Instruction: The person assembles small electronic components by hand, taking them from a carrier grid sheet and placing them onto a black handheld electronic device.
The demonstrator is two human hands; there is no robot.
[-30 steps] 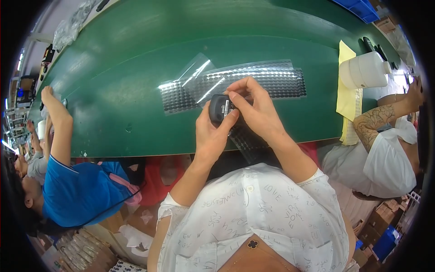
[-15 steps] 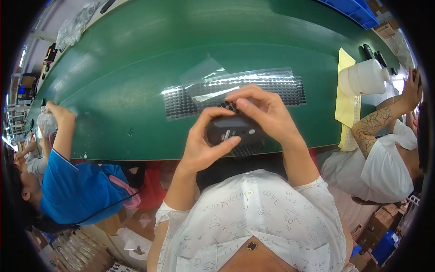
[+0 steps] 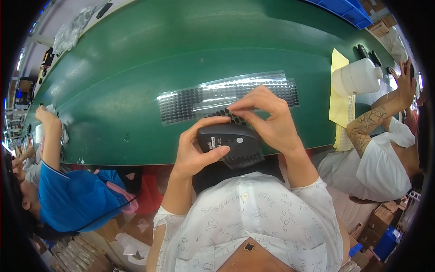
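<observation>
My left hand [image 3: 190,147] grips a dark computer mouse [image 3: 240,139], its label-bearing underside turned up, fingers along the far edge and thumb on the near side. Behind and beneath the mouse is a strip of small black oval stick-on pads [image 3: 244,161]; part sticks out on the near side and part beyond the far edge. Just over that far part, my right hand [image 3: 272,120] has thumb and forefinger pinched together on what looks like one black oval pad. Further away on the green table lie clear sheets with rows of black oval pads [image 3: 179,106].
A white bottle [image 3: 358,78] lies on yellow paper [image 3: 337,106] to the right, near another person's tattooed arm [image 3: 374,122]. At left a person in a blue shirt [image 3: 77,195] works along the table [image 3: 136,109]. A blue crate [image 3: 349,11] stands at the far right.
The mouse has come slightly nearer to me and lower. My right hand's fingers have closed into a pinch beyond its far edge. The loose clear film above the sheets no longer sticks up.
</observation>
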